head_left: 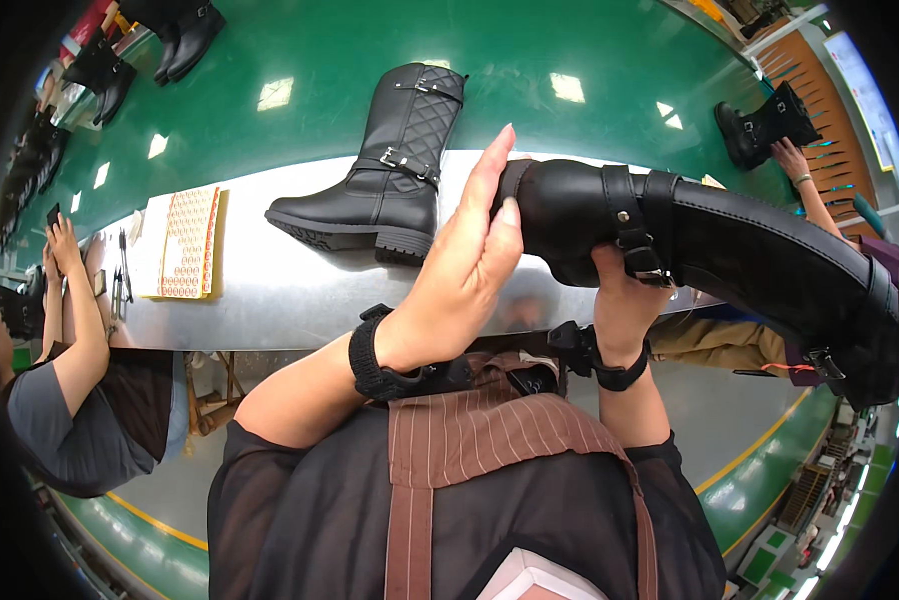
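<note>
- In the head view, the person's right hand (625, 300) is gripping a black boot (730, 235) from below, its fingers closing around the ankle by the buckled strap.
- That boot is hanging sideways above the right part of the metal bench (300, 315), its toe end pointing left and its shaft reaching far right.
- The left hand (460, 265) is holding itself open and nearly flat, clasping nothing, with its thumb side appearing to touch the toe end.
- A second black boot (400, 170), quilted and buckled, is resting just left of that hand.
- Further left, a yellow-edged stack of printed sheets (190, 245) is lying near slim tools (120, 275).
- Across on the right, a co-worker's hand (792, 162) is touching another dark boot (765, 128).
</note>
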Motion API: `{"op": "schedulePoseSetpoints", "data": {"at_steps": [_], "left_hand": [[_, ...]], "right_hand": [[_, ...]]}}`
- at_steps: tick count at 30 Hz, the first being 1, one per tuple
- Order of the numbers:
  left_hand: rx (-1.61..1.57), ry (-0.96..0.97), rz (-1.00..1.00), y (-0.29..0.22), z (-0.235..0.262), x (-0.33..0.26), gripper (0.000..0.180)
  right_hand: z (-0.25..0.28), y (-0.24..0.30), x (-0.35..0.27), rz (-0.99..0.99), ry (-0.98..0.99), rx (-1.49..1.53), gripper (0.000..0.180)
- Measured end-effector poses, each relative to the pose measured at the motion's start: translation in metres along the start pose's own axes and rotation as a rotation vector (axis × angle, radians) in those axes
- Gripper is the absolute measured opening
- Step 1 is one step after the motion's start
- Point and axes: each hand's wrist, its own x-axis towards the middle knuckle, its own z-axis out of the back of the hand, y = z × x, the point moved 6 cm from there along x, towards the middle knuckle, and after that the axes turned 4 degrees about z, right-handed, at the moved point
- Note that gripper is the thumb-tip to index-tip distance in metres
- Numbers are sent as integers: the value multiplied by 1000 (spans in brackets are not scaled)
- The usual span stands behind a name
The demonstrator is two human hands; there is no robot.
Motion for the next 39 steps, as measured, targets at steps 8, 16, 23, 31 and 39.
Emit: {"op": "schedulePoseSetpoints", "data": {"at_steps": [8, 16, 23, 31, 39], "left_hand": [[4, 105, -126, 0, -10, -6, 76], [-422, 189, 294, -4, 10, 0, 35], [-417, 292, 251, 6, 8, -5, 32], [-438, 339, 46, -12, -1, -5, 72], [232, 155, -107, -1, 29, -5, 97]], "right_hand": [[-5, 1, -5, 61, 59, 171, 42], [-2, 4, 29, 306, 290, 282, 32], [10, 2, 38, 415, 743, 212, 18], [8, 11, 33, 349, 251, 245, 33], [-13, -14, 43, 5, 392, 371, 42]]}}
